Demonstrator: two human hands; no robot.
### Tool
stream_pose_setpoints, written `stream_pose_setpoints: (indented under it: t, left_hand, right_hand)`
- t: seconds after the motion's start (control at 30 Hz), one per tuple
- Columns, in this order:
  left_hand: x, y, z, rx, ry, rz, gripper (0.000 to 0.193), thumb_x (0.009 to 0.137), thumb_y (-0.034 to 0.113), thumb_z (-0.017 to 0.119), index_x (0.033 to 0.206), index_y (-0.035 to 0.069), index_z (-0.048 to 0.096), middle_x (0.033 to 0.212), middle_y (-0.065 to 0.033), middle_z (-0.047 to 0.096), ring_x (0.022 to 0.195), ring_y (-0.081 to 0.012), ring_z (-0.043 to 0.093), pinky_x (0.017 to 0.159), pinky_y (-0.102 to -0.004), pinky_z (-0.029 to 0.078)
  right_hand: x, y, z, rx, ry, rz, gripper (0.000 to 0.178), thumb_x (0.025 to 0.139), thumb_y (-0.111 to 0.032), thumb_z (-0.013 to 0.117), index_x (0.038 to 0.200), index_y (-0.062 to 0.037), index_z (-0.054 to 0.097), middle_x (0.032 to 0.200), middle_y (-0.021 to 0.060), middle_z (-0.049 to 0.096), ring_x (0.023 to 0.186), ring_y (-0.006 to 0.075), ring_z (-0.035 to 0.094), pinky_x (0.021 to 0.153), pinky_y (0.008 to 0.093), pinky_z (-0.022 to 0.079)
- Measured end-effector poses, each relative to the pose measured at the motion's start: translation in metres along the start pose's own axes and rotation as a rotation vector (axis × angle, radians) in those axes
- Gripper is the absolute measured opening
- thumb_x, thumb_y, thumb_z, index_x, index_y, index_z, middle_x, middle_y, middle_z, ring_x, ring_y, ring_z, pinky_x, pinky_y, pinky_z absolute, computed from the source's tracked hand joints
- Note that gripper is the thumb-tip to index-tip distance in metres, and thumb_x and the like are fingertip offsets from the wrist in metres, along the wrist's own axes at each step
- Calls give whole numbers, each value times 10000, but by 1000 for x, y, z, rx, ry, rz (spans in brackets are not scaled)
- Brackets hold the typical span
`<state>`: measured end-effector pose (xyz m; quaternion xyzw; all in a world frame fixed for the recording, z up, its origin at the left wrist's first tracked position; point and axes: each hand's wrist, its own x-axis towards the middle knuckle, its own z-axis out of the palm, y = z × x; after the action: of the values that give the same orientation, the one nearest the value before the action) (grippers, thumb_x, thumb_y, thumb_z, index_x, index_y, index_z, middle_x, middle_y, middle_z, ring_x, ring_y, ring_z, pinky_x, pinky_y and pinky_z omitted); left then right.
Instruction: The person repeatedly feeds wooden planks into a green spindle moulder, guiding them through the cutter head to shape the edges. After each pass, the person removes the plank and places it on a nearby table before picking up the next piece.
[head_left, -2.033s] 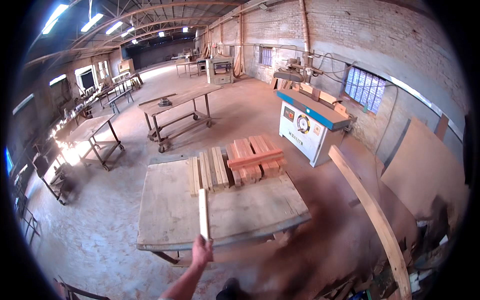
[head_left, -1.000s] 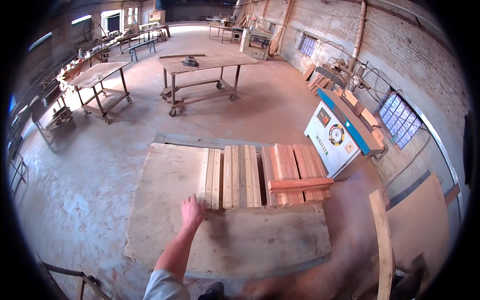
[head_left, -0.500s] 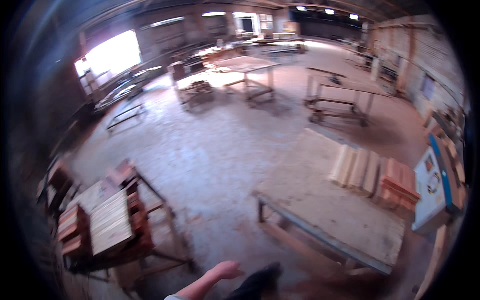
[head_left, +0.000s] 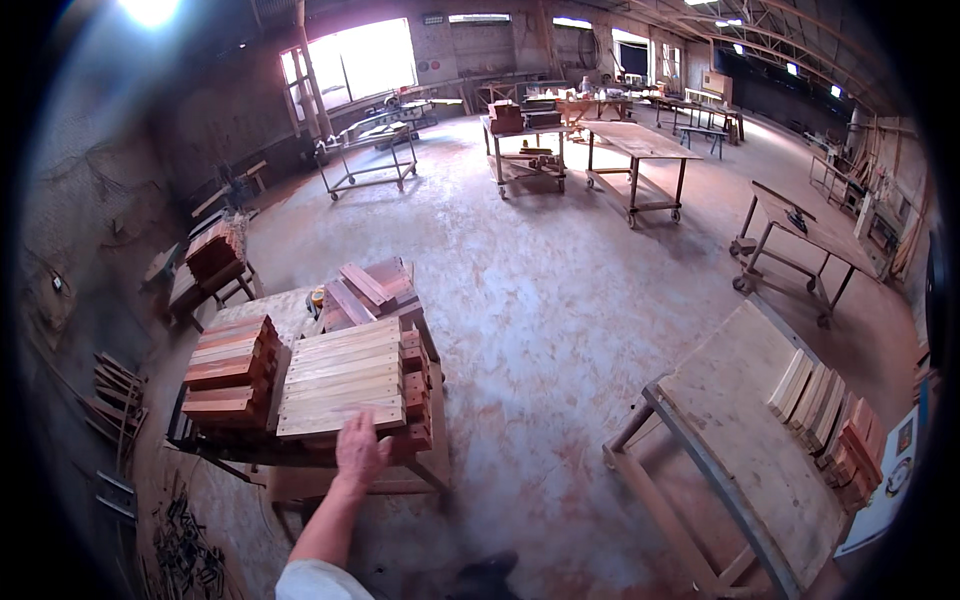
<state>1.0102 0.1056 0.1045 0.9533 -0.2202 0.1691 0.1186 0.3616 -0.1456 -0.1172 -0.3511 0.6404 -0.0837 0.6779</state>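
Note:
My left hand [head_left: 360, 452] reaches forward from the lower edge, fingers spread and holding nothing. Its fingertips are at the near edge of a stack of pale wooden boards [head_left: 340, 385] lying flat on a low metal cart [head_left: 432, 350]. To the left of that stack, a pile of reddish boards [head_left: 232, 375] sits on the same cart. Behind them lies a looser heap of short reddish pieces [head_left: 375, 290]. My right hand is out of view.
A worktable [head_left: 740, 420] stands at the right with several boards [head_left: 820, 400] on its far side. Rolling tables [head_left: 640, 150] and carts [head_left: 365, 150] stand further back on the dusty floor. Scrap wood [head_left: 115, 395] lies at the left wall.
The view has swung left from the worktable to the cart of boards. My left hand, which held a board upright two seconds ago, is empty and now reaches the pale stack.

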Motion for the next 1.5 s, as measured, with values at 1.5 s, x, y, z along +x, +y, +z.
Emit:
stream_pose_setpoints:
  t: [1.5]
  left_hand:
    - [-279,410,-38,-1535,-2149,35,226,960,187,524,1122,31,532,995,-128,658,817,-245,684,698,-363,598]
  right_hand:
    - [-328,16,46,1165,429,-1335,364,851,-92,656,1196,-75,541,1240,125,573,1196,251,525,992,396,428]
